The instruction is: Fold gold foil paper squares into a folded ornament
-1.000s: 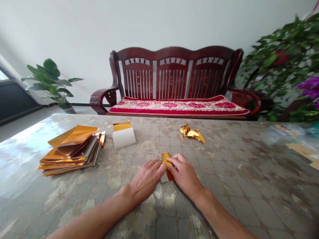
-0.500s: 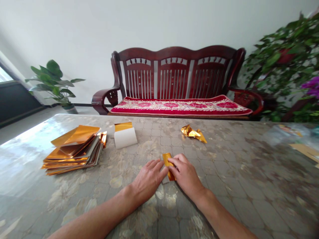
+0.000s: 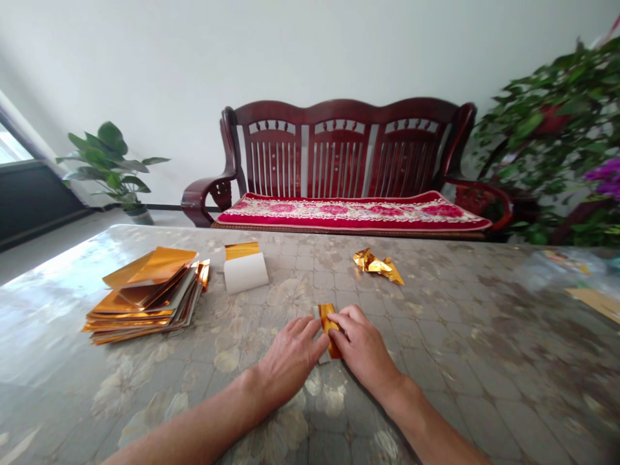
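A folded sheet of gold foil paper [image 3: 325, 312] lies flat on the table between my two hands, its shiny strip running toward me. A grey corner of its backing peeks out at the near end. My left hand [image 3: 294, 352] lies over the sheet's left side, thumb against the strip, holding it down; its fingers hide part of the paper. From the right, my right hand [image 3: 362, 342] grips the strip's edge with thumb and fingers. Beyond the hands lies a crumpled piece of gold foil [image 3: 376, 266].
A stack of gold foil paper [image 3: 145, 297] stands on the left of the patterned table [image 3: 203, 400]. Near it sits a partly rolled white-backed gold sheet [image 3: 246, 271]. Clear plastic [image 3: 562, 270] and a tan card [image 3: 593, 302] lie at the right. Behind is a wooden bench [image 3: 339, 155].
The view has tilted slightly, so everything sits a little lower. Both hands stay on the gold foil paper, with hardly any shift of the fingers.
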Demonstrator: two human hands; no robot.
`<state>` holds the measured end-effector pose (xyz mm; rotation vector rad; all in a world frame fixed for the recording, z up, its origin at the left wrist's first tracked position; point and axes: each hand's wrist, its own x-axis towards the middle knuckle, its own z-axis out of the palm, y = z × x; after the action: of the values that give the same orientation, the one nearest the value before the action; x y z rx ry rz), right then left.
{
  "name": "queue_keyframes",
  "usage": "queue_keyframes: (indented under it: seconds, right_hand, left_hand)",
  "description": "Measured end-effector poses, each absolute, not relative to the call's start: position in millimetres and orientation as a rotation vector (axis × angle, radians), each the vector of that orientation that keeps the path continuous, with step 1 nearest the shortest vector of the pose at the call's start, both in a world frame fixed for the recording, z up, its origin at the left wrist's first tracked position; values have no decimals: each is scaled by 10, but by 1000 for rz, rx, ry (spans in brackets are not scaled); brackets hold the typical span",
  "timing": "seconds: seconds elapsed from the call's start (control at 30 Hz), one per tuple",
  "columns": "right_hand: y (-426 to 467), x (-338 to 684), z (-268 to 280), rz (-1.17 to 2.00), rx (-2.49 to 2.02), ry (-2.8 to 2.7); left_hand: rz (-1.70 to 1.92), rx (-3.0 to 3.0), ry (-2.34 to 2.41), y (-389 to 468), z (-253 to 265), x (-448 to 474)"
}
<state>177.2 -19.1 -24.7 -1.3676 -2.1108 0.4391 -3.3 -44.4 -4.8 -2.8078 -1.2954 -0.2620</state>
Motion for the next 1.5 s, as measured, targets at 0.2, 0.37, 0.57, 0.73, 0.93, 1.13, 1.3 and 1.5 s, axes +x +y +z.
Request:
queue_keyframes:
  seconds: [0.2,0.37,0.57,0.73,0.93,1.13,1.3,1.5]
  right_hand:
    - [-190,1771,-212,457,-1353,-2126]
    - [-177,1776,-204,450,-1335,-2136]
    - [-173,1782,-232,435,-1351,-2123]
    - [-186,1763,-209,430,-1385,-2124]
    - [-184,1755,-197,418,-1371,-2149]
    - [-196,1752,-187,396,-1373,-2177]
    - [-199,1747,-183,373,-1372,-2186]
    - [-203,1749,-194,352,-1355,-2194]
  left_hand:
    - [-263,-2818,-1285,-452,-30,-29]
    - [-202,-2846,-1289,-446,-34,-15]
    - [-241,-2841,-1310,-452,-45,-13]
    - [-254,-2816,-1351,-467,-48,-7]
    - [-258,-2807,-1392,-483,-35,-2]
    - [-301,-2875,-1423,-463,-47,0]
    - [-391,-2934,-1409,-457,-55,-22]
    - [-431,-2975,-1408,-459,-39,-35]
